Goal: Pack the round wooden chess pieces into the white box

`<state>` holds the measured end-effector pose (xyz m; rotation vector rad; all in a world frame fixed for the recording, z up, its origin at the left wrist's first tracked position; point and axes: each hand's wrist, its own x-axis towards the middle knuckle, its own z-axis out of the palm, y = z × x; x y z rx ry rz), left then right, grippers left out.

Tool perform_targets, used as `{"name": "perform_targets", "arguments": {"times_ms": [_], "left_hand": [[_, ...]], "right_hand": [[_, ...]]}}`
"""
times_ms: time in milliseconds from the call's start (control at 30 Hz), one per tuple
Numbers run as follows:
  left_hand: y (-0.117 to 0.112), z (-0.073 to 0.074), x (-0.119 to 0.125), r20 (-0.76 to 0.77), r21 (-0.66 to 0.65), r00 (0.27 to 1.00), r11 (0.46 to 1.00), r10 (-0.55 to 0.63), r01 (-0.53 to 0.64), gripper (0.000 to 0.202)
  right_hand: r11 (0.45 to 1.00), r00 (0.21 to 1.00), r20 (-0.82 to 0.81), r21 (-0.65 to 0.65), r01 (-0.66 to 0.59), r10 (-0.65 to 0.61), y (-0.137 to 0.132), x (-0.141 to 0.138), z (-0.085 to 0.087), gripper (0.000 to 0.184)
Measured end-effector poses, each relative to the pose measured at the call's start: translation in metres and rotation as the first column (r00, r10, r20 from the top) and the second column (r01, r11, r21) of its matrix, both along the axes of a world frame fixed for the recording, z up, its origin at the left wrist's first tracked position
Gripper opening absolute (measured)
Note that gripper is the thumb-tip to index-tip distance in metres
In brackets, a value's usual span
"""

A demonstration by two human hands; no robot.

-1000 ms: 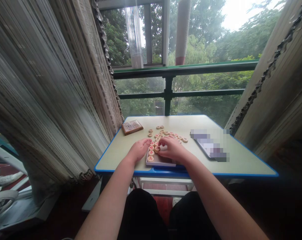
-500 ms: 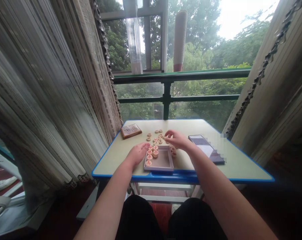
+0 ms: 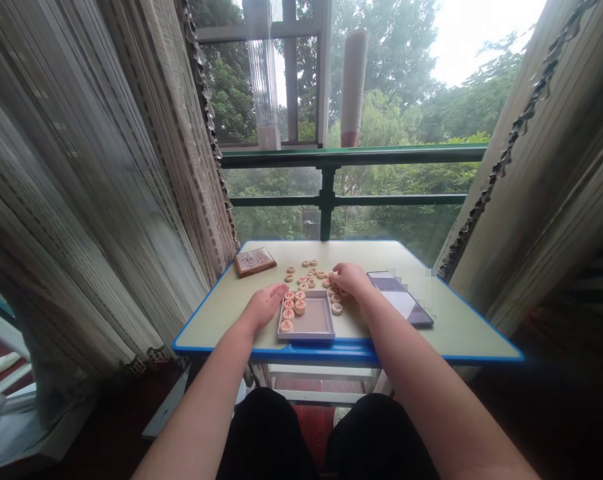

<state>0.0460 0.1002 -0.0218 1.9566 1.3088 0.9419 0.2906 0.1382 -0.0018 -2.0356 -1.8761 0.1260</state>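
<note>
A shallow grey tray (image 3: 314, 323) lies near the front edge of a blue-rimmed table (image 3: 221, 313). Several round wooden chess discs (image 3: 291, 308) sit in its left part. More loose discs (image 3: 308, 273) are scattered on the table behind it. My left hand (image 3: 264, 303) rests against the tray's left side, fingers curled on its rim. My right hand (image 3: 348, 279) is over the loose discs to the right of the tray, fingers bent down on them; whether it grips one is hidden.
A brown box lid (image 3: 254, 261) lies at the table's back left. A dark phone (image 3: 401, 298) lies to the right of my right hand. Curtains (image 3: 106, 167) hang on both sides, and a green railing (image 3: 351, 157) runs behind the table.
My right hand has left the tray, where it set a disc down, and moved back right to the loose discs. My left hand has stayed at the tray.
</note>
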Motion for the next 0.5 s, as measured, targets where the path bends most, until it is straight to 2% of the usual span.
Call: {"name": "perform_targets", "arguments": {"times_ms": [200, 500], "left_hand": [[0.0019, -0.0022, -0.0012, -0.012, 0.004, 1.000, 1.000, -0.002, 0.002, 0.055], [0.0048, -0.0042, -0.0021, -0.009, -0.007, 1.000, 1.000, 0.005, -0.005, 0.053]], "right_hand": [[1.000, 0.999, -0.050, 0.007, -0.013, 0.013, -0.0028, -0.0094, -0.0016, 0.023], [0.999, 0.995, -0.096, 0.034, -0.031, 0.034, -0.0040, -0.0054, -0.0021, 0.024]]}}
